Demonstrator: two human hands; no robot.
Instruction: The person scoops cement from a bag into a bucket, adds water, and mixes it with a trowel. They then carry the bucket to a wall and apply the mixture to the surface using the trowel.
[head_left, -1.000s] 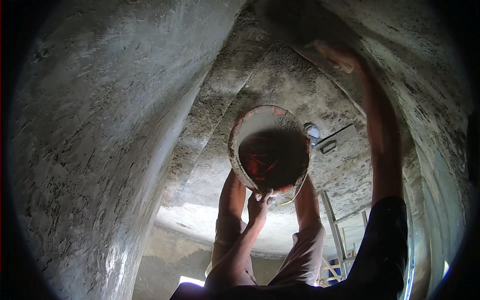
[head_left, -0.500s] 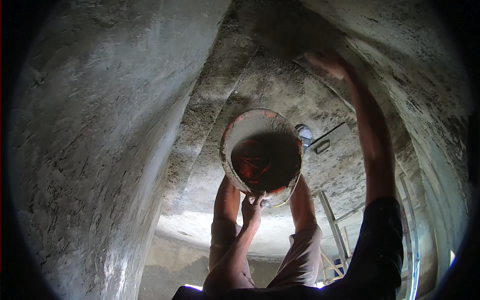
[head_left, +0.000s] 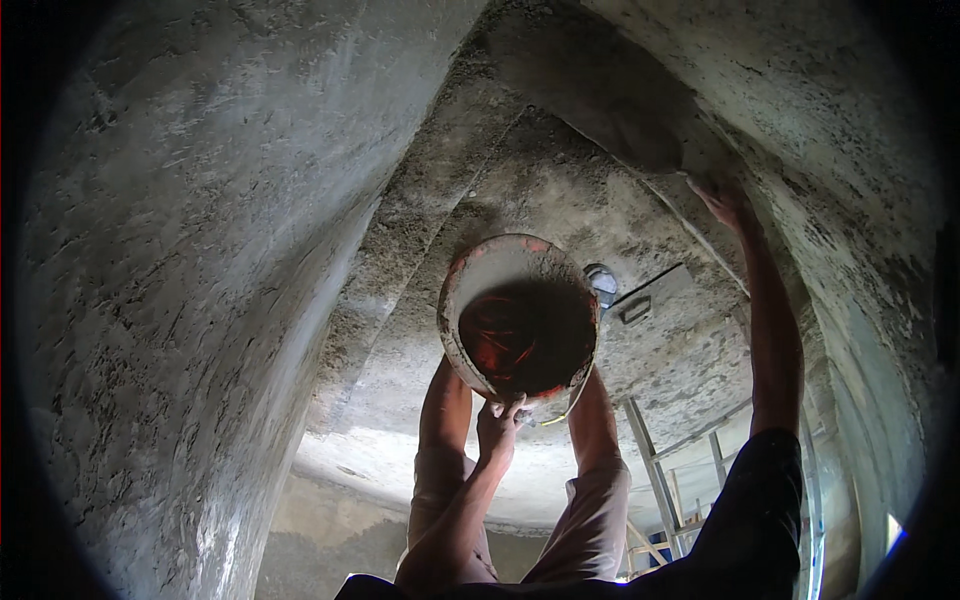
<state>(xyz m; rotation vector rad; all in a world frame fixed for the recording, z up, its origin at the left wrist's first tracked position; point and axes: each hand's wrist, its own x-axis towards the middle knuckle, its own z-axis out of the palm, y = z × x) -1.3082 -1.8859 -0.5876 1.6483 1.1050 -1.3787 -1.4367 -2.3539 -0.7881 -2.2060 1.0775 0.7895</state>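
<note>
A round orange bucket [head_left: 462,300] crusted with grey mortar is tilted so its mouth faces me. Its inside is mostly in shadow, with reddish streaks showing. My left hand [head_left: 497,425] is closed on the bucket's near rim, between my bare legs. Far off to the right, my right hand [head_left: 722,200] reaches out to a dark, smooth patch of wet mortar [head_left: 640,125] along the foot of the right wall. Its fingers look curled, but whatever they hold blends into the dark surface.
A flat trowel with a loop handle [head_left: 640,300] lies right of the bucket, beside a small grey-white rounded object [head_left: 601,284]. Rough plastered walls [head_left: 200,250] rise close on the left and right [head_left: 850,170]. Ladder-like frames [head_left: 660,480] stand lower right.
My right hand has drawn back toward me and rightward along the wet patch. My left hand stays on the bucket, which appears slightly lower in view.
</note>
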